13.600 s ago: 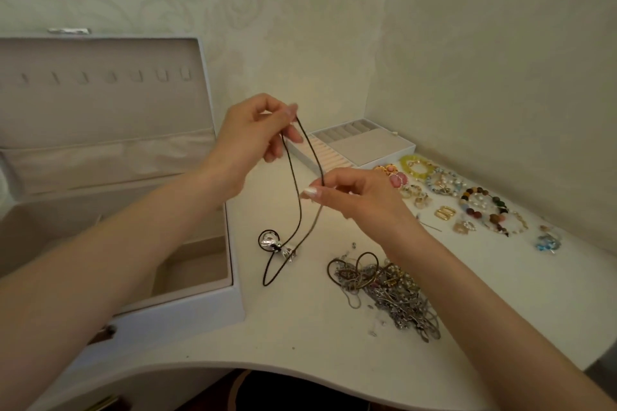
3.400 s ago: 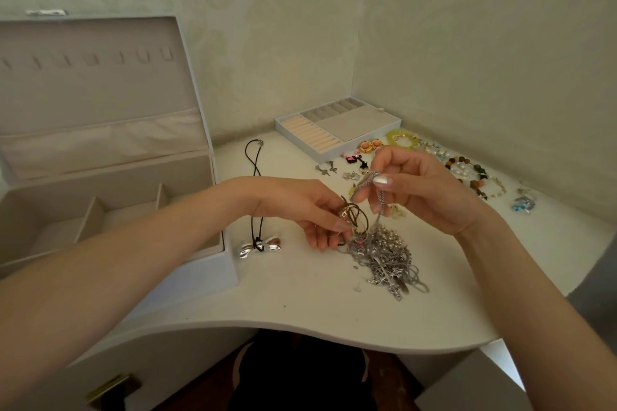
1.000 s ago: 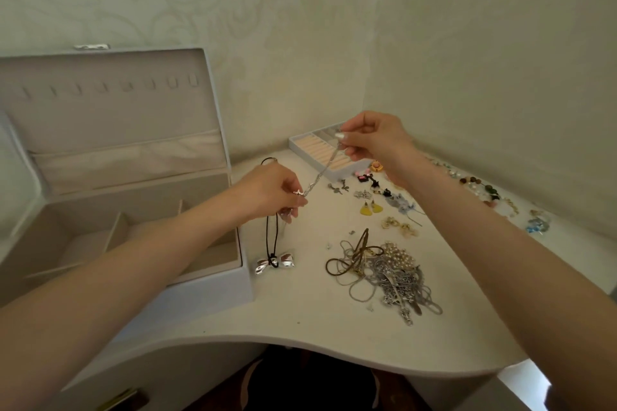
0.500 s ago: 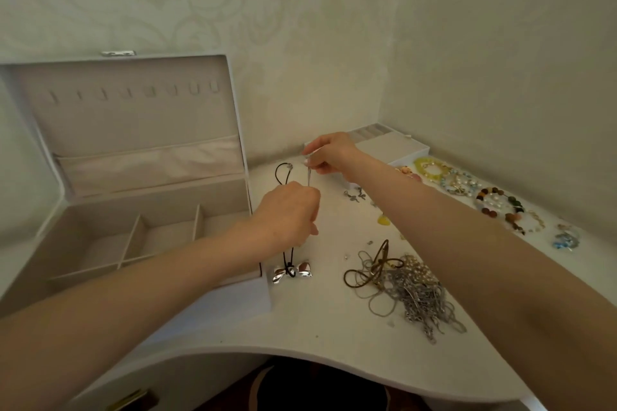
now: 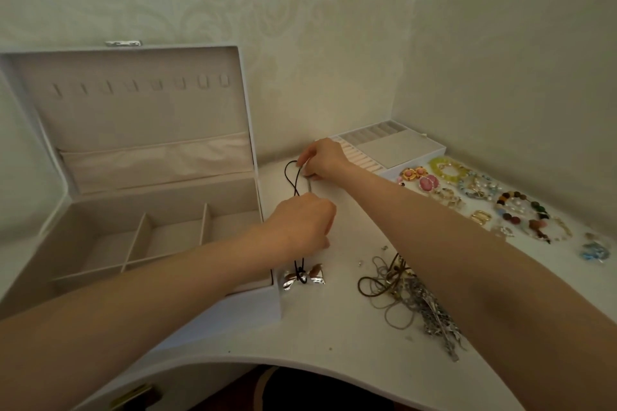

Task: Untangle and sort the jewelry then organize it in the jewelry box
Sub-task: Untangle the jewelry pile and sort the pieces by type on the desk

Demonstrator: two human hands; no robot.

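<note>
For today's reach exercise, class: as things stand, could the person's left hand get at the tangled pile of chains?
Probably not yet: the left hand grips a silver chain with the right hand, and the right forearm crosses over part of the tangled pile.

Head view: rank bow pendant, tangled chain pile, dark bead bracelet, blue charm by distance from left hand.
1. bow pendant, beside left hand
2. tangled chain pile, front right
3. dark bead bracelet, right
4. blue charm, far right
</note>
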